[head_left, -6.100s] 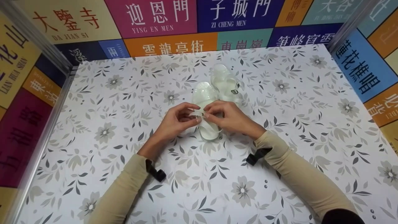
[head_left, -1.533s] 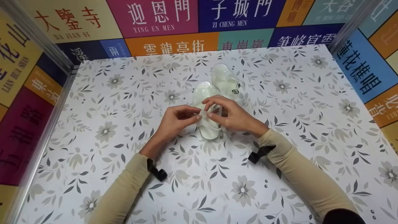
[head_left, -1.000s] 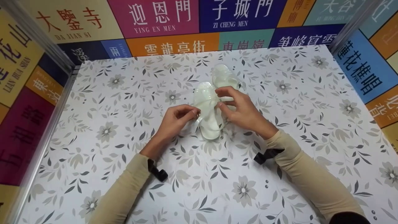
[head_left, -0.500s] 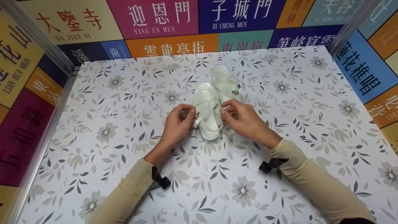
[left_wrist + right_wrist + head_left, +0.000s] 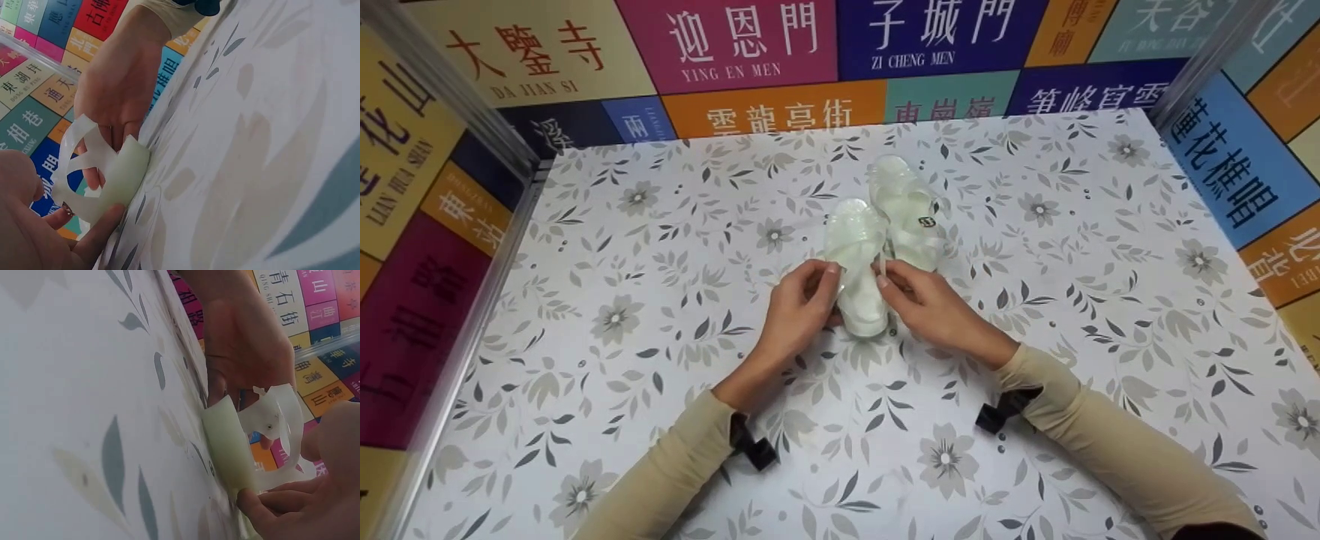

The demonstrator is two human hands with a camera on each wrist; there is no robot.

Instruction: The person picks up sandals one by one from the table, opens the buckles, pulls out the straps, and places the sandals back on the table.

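Observation:
A pale, translucent jelly sandal lies on the patterned tabletop, toe away from me. My left hand grips its left edge by the strap, thumb uppermost. Opposite, my right hand holds the right edge, with a thin strap standing up by the fingertips. In the left wrist view, a small metal buckle shows beside the left fingers, and one finger lies along the sole's heel. The right wrist view has the right hand low on the sandal's side, with the straps arching above the sole.
A matching sandal lies behind and to the right, close against the first, its buckle facing up. Lettered colour panels wall in the back and both sides of the floral tabletop.
Earlier both hands worked close together over the near sandal's strap. They have since parted to its two sides, the strap end and buckle coming apart. The far sandal has stayed put.

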